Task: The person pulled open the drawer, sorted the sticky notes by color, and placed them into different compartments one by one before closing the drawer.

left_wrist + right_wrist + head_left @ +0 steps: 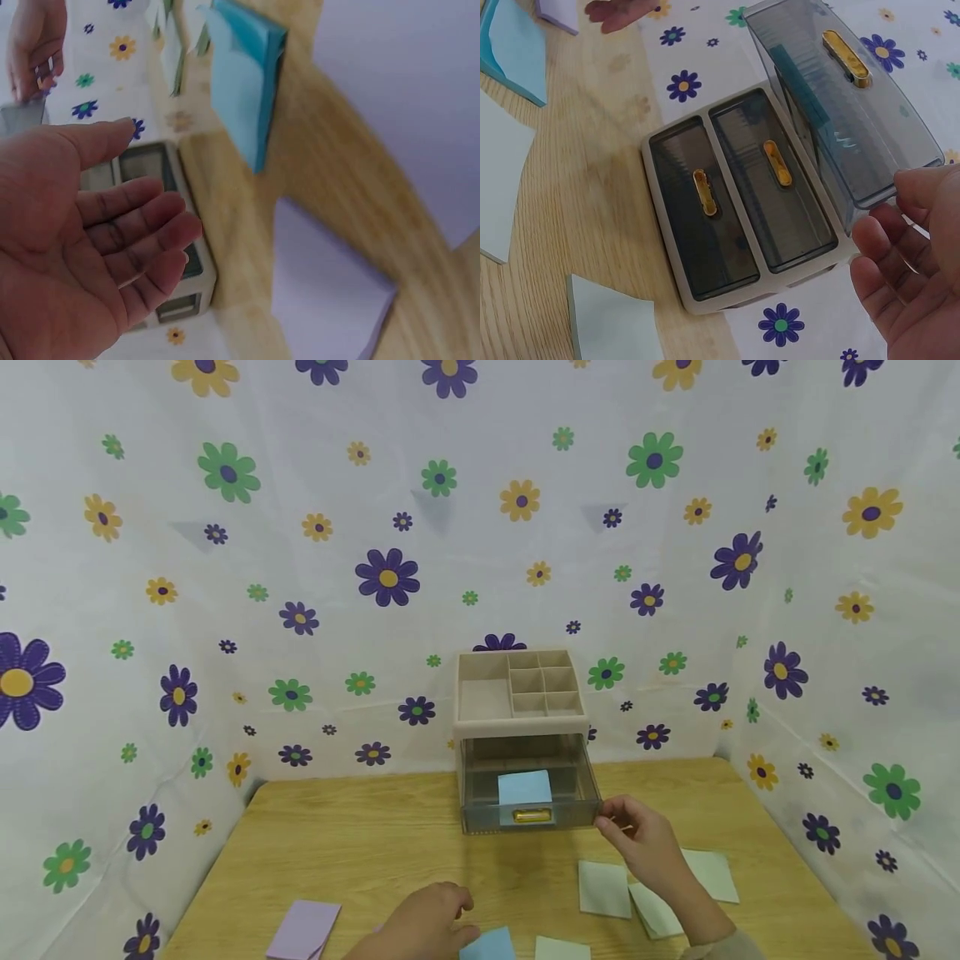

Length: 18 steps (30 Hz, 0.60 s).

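A beige desktop organizer [521, 727] stands at the back of the table, its clear top drawer [480, 817] pulled out. Inside the drawer lies a light blue folded paper [523, 787]. My right hand [647, 843] pinches the drawer's right front corner between thumb and fingers, beside the gold handle [532, 816]. Low over the front of the table is my left hand [429, 920], its fingers loosely bent around nothing, near another blue folded paper [489, 945]. In the left wrist view the palm of the left hand [112, 240] shows bare.
Two closed drawers with gold handles [705, 192] sit below the pulled-out one. Pale green papers [604, 888] lie at the right, another pale green paper [562, 949] at the front edge. A purple folded paper [303, 930] lies at the left. Flowered cloth [480, 527] surrounds the table.
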Each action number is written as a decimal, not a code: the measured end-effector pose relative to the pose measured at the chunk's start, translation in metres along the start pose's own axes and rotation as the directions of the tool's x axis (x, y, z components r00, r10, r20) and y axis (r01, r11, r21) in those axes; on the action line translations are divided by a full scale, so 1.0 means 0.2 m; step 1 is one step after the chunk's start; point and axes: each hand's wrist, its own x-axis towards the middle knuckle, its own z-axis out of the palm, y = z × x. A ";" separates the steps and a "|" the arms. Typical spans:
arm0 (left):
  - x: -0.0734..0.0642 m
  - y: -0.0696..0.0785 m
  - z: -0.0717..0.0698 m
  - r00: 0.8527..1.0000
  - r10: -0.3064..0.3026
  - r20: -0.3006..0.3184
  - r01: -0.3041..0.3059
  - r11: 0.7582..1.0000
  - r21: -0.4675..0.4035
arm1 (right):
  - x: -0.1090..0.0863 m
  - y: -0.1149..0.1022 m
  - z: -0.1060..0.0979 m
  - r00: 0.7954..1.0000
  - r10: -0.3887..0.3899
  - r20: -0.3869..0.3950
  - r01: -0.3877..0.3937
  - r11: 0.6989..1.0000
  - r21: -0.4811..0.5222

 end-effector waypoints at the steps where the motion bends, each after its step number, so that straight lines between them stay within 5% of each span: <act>1: 0.01 0.00 0.02 1.000 -0.004 0.010 0.004 1.000 0.014 | 0.00 0.00 0.00 1.000 0.002 -0.001 -0.002 1.000 -0.001; 7: 0.03 0.01 0.11 0.999 -0.010 0.046 0.004 0.992 0.126 | 0.00 0.00 0.01 1.000 -0.007 0.003 0.007 1.000 0.007; 11: 0.04 -0.02 0.16 0.999 0.027 0.039 -0.032 0.989 0.143 | 0.00 0.00 0.01 1.000 0.000 0.010 0.000 1.000 0.004; 18: 0.07 -0.04 0.22 0.997 0.006 0.075 -0.019 0.985 0.171 | 0.00 0.00 0.01 1.000 0.028 0.009 -0.028 0.999 0.016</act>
